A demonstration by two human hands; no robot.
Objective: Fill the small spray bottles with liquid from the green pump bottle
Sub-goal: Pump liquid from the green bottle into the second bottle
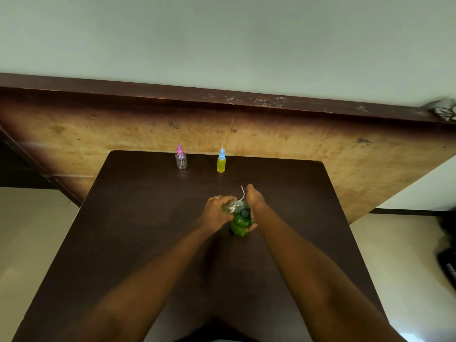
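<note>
1 done: blue-capped bottle (221, 161) full, beyond green pump bottle (241, 223). Your left hand (215, 211) grips clear bottle (231, 206) at pump; right hand (254, 206) wraps pump btl. Pink-capped bottle (181, 157) looks empty.

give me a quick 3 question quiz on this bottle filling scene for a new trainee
1. True or false: the blue-capped bottle at the far edge of the table holds yellow liquid.
2. Which hand holds the small clear bottle tipped against the top of the green pump bottle? A) left hand B) right hand C) neither
3. Fill in: the pink-capped bottle looks nearly ____.

Key:
1. True.
2. A, the left hand; the right hand steadies the green pump bottle, and a thin white tube sticks up beside it.
3. Empty.
</note>
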